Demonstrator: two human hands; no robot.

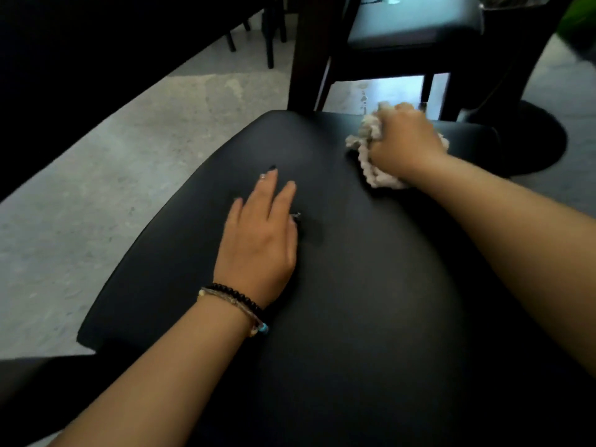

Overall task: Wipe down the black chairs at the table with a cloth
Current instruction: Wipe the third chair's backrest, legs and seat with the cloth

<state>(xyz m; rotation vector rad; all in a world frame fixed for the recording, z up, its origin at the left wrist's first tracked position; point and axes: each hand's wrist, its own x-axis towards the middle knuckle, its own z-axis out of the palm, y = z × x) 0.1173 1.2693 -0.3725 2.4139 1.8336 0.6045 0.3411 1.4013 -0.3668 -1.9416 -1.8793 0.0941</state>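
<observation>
Where the pale speckled stone floor point(106, 175) runs along the left, it leaves a broad bare strip beside the curved left edge of the wide black padded leather chair seat point(354, 269) that fills the middle of the view. The left hand point(258, 233) rests flat on this seat just left of its centre, fingers straight and a little spread, holding nothing; its thumb is tucked under and hard to make out, and dark beaded bracelets point(235, 304) circle the wrist. Bare seat lies between the hands. Further right, near the seat's far edge, the right hand point(403, 140) is curled tight round a crumpled off-white looped cloth point(364, 146), pressing it onto the leather; the fingers themselves are hidden under the knuckles. Beyond that edge stands a second black cushioned chair point(412, 24), cut off by the top of the frame, its dark wooden legs close to the near seat. At the far right a round black base point(535, 140) sits on the floor, its upper part blurred and unreadable.
</observation>
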